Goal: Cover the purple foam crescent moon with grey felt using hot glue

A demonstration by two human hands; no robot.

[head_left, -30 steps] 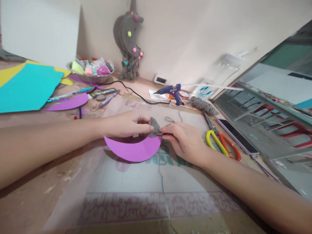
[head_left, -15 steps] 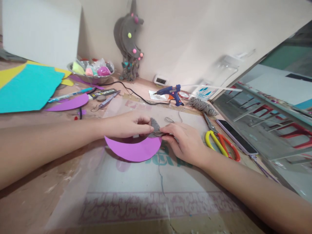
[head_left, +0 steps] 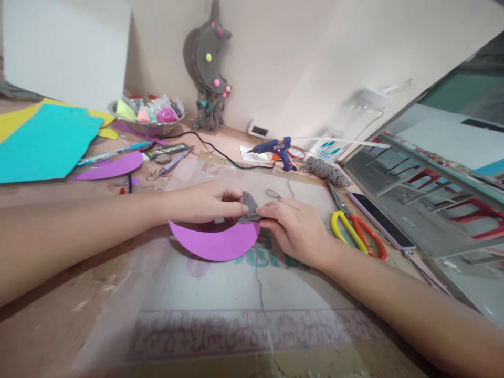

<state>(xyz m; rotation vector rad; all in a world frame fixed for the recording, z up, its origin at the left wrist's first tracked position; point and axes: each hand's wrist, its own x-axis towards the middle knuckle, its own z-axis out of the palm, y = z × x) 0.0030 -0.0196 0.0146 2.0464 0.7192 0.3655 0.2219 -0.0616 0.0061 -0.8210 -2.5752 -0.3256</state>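
A purple crescent (head_left: 218,242) hangs below my hands over the printed sheet, and grey yarn (head_left: 249,201) is wound round its right part. My left hand (head_left: 212,202) pinches the wrapped part from the left, thumb towards me. From the right, my right hand (head_left: 293,226) has its thumb and forefinger pressed together at the edge of the wrapped part, close to the left thumb. A thin loop of grey yarn (head_left: 273,193) lies just beyond the right hand.
Behind are a blue glue gun (head_left: 279,149), a grey yarn bundle (head_left: 326,170) and a bowl of clay (head_left: 147,125). Scissors (head_left: 356,233) and a phone (head_left: 381,220) lie right. Pens, a purple piece (head_left: 114,167) and a turquoise sheet (head_left: 47,142) are left.
Both hands stay nearly in place. The right fingertips have shifted very slightly left against the yarn-wrapped part.
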